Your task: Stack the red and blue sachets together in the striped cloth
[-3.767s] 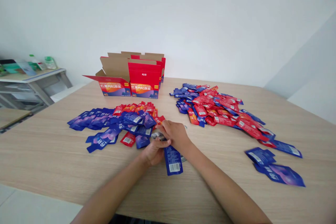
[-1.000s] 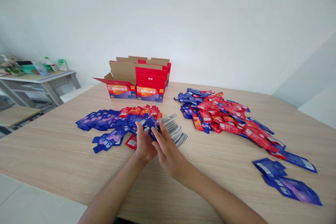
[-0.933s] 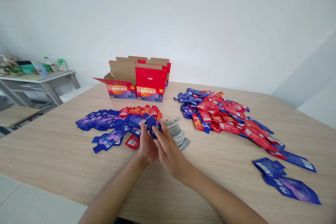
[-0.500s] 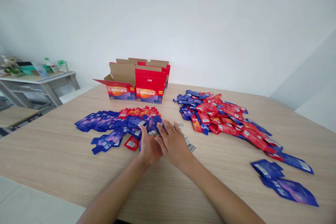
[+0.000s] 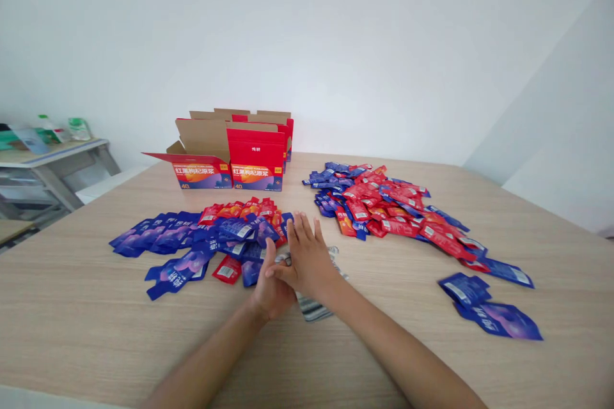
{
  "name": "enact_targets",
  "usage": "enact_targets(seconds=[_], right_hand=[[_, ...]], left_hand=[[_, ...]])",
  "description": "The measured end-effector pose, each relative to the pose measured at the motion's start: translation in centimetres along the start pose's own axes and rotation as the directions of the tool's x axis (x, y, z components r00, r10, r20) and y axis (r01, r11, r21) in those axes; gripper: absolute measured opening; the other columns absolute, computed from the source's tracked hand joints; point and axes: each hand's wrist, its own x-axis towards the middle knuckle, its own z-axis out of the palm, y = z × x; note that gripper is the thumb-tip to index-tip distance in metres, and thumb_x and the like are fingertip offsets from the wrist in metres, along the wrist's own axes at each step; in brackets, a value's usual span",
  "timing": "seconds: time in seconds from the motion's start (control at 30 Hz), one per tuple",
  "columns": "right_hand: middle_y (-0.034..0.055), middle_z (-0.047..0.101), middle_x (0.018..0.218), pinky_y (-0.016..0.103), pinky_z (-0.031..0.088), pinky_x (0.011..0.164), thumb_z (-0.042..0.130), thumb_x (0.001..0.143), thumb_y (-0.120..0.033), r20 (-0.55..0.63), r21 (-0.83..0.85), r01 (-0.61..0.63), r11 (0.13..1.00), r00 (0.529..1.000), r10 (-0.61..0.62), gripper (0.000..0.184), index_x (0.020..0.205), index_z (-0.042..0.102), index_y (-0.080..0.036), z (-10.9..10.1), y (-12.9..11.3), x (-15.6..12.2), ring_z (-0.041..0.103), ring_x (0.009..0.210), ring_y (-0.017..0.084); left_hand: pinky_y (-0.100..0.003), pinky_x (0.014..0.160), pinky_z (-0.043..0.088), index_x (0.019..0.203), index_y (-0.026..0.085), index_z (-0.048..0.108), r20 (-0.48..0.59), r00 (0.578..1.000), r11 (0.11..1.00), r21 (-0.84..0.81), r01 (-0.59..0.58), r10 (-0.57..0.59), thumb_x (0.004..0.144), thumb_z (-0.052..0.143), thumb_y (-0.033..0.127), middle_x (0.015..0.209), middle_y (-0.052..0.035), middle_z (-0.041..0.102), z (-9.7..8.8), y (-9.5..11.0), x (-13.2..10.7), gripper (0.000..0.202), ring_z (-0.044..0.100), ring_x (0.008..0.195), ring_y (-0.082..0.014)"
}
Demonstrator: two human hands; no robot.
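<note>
Pale wooden tabletop [image 5: 96, 307]. At frame centre I see my right hand [image 5: 307, 259] open flat on a stack of silver-backed sachets [image 5: 314, 308]. My left hand [image 5: 268, 291] is tucked alongside, its grip unclear. The fanned rows [image 5: 163, 236] left of centre look laid out; the mixed heap [image 5: 384, 204] upper right looks unsorted.

Left forearm [image 5: 211, 358] and right forearm [image 5: 393, 351] rise from the bottom edge and meet mid-frame. The right hand [image 5: 307, 259] lies palm down, fingers straight and spread, overlapping the left hand [image 5: 267, 291], whose thumb points up; its fingers are hidden
</note>
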Motion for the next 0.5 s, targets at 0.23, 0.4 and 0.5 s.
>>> enact_targets(seconds=[0.23,0.4,0.5], right_hand=[[0.028,0.019,0.164,0.057,0.007,0.125,0.028,0.084,-0.09,-0.054,0.306,0.191,0.933,0.982,-0.183,0.117,0.157,0.024,0.003,0.9,0.4,0.0,0.008,0.156,0.035],[0.0155,0.02,0.167,0.053,0.011,0.126,0.0,0.094,-0.075,-0.11,0.617,0.065,0.785,0.994,0.005,0.092,0.162,0.015,-0.015,1.6,1.1,0.3,0.011,0.156,0.025],[0.0145,0.036,0.162,0.044,0.029,0.121,0.011,0.102,-0.066,-0.08,0.627,-0.078,0.775,0.983,0.163,0.076,0.158,0.029,-0.018,0.6,2.6,1.1,0.032,0.151,0.023]], left_hand=[[-0.04,0.122,0.027,0.126,0.027,0.068,-0.136,0.956,0.937,0.274,-0.215,0.259,0.081,0.076,0.047,0.133,-0.0032,0.068,-0.6,0.8,0.6,0.05,0.041,0.146,-0.0272],[-0.048,0.112,0.044,0.112,0.02,0.072,-0.238,0.911,0.89,0.396,-0.226,0.337,0.063,0.091,0.036,0.113,-0.0105,0.076,-0.7,0.3,1.3,0.055,0.059,0.129,-0.0358],[-0.048,0.105,0.052,0.112,0.018,0.071,-0.291,0.898,0.914,0.335,-0.228,0.331,0.067,0.088,0.028,0.107,-0.0104,0.078,-0.5,0.3,1.7,0.049,0.067,0.118,-0.034]])
